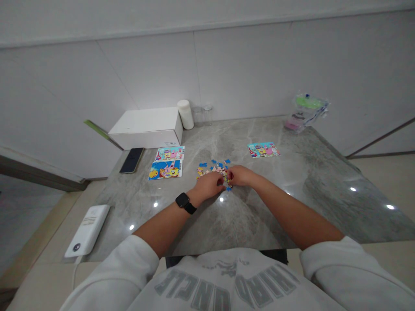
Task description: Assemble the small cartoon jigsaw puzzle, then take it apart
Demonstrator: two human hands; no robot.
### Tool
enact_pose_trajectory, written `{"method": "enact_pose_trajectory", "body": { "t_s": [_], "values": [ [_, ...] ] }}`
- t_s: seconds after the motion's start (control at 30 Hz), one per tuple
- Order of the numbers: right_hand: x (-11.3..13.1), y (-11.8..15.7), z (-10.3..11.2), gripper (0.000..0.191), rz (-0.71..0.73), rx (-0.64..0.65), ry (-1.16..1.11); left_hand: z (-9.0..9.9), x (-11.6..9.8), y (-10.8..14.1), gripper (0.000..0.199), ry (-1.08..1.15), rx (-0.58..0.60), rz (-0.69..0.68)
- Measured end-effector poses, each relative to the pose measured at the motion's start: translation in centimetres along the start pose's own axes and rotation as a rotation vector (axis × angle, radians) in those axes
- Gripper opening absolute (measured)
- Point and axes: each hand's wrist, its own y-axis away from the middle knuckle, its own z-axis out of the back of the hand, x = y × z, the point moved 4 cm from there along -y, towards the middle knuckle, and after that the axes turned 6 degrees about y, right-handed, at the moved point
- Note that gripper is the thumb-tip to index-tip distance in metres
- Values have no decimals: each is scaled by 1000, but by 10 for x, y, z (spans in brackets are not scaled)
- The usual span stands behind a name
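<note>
A small pile of jigsaw pieces [212,166], blue, yellow and pink, lies on the grey marble-look table [233,220]. My left hand [209,185], with a black watch on its wrist, rests at the near left side of the pile, fingers curled and closed. Close beside it, my right hand [239,176] is at the right side of the pile with its fingertips pinched together. What the fingers of either hand hold is too small to make out. Below the fingertips, a blue piece [228,188] lies on the table.
Two cartoon picture cards [166,169] lie left of the pile, another card [263,150] to the right. Farther left are a phone [132,160] and a white power bank [88,231] with a cable. Along the back stand a white box [145,127], a white bottle [185,115], glasses [208,115] and a plastic bag [304,113].
</note>
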Motion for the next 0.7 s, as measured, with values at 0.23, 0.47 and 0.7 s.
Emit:
{"method": "enact_pose_trajectory", "body": {
  "t_s": [0.23, 0.47, 0.7],
  "values": [
    [-12, -2, 2, 13, -67, -14, -462, -3, -3, 0, 32, 13, -87, 21],
    [-8, -8, 7, 17, -27, -112, -852, 5, 18, -12, 21, 201, -135, 114],
    [-30, -30, 22, 20, -91, -360, -194, 41, 42, -7, 28, -102, -79, 160]
  ]
}}
